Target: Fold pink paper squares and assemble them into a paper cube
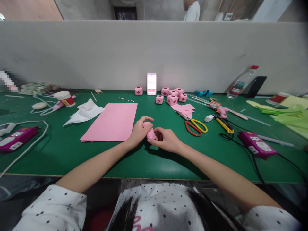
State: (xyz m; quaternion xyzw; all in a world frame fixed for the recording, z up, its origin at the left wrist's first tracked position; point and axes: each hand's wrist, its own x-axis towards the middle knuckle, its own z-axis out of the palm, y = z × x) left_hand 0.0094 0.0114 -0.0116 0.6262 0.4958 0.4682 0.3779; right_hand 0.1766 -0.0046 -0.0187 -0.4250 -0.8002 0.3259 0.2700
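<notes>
Both hands meet over the green table (60, 150) on a small folded piece of pink paper (150, 131). My left hand (139, 130) curls round its upper left side, fingers closed on it. My right hand (166, 139) pinches its lower right end. Just left of the hands lies a large flat pink paper sheet (110, 122). Several finished pink paper cubes (172, 95) stand at the back, with loose pink paper squares (184, 109) in front of them.
Red and yellow scissors (196, 126) lie right of my hands, then a glue gun (221, 111), a yellow cutter (225, 125) and a magenta power strip (256, 143). Another power strip (15, 138), white crumpled paper (84, 112) and a cup (64, 97) are on the left. Green paper (286, 115) lies far right.
</notes>
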